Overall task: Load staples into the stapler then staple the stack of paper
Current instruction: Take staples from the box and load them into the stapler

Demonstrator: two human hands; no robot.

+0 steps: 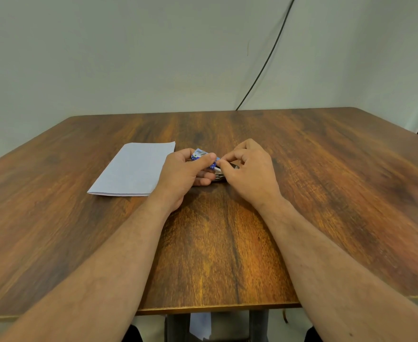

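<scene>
Left hand (183,174) grips blue staple box (201,154), just right of paper stack (134,169). Right hand (250,169) pinches at box's right end, long axis pointing toward it; probably drawing staples. Stapler possibly the metal under the fingers, unclear

A wooden table (301,193) with dark, streaky grain fills most of the view, its near edge trimmed in a lighter band. Behind it stands a plain pale greenish-white wall (129,58). A black cable (269,62) runs down the wall to the table's far edge.
</scene>
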